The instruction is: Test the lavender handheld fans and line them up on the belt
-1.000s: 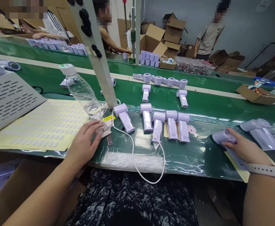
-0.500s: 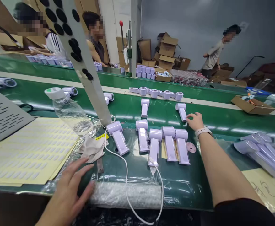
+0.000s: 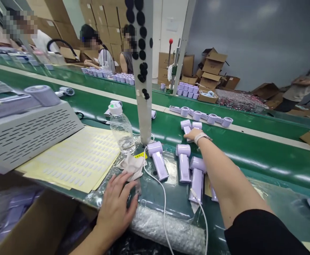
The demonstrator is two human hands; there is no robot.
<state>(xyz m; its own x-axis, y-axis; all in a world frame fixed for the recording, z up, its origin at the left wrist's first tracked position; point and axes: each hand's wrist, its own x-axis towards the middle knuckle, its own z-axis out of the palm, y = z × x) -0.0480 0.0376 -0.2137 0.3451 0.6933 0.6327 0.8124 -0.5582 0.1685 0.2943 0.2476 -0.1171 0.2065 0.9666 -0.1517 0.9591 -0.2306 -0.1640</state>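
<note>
My right hand [image 3: 193, 134] reaches over the green conveyor, its fingers closed round the handle of a lilac handheld fan [image 3: 196, 125]. A second lilac fan [image 3: 185, 123] lies right beside it, by my fingertips; whether I grip that one too is partly hidden. My left hand [image 3: 118, 198] rests with fingers spread near the bench edge, holding nothing, by a crumpled white cloth [image 3: 131, 166]. Between my arms lie more fans, among them one on the left [image 3: 159, 161], one in the middle [image 3: 183, 163] and one with a white cable [image 3: 196, 179] at its lower end. My right forearm covers others.
A metal post [image 3: 144, 106] rises beside a clear bottle [image 3: 121, 129]. Sticker sheets [image 3: 72, 156] and a slotted grey metal box [image 3: 38, 131] stand at left. A bubble-wrap roll [image 3: 168, 226] lies along the front edge. Fans [image 3: 196, 115] line the far belt; co-workers sit beyond.
The view has swung left. My right hand has carried the right-hand fan leftward on the conveyor, beside the other one. My left hand stays spread near the cloth.
</note>
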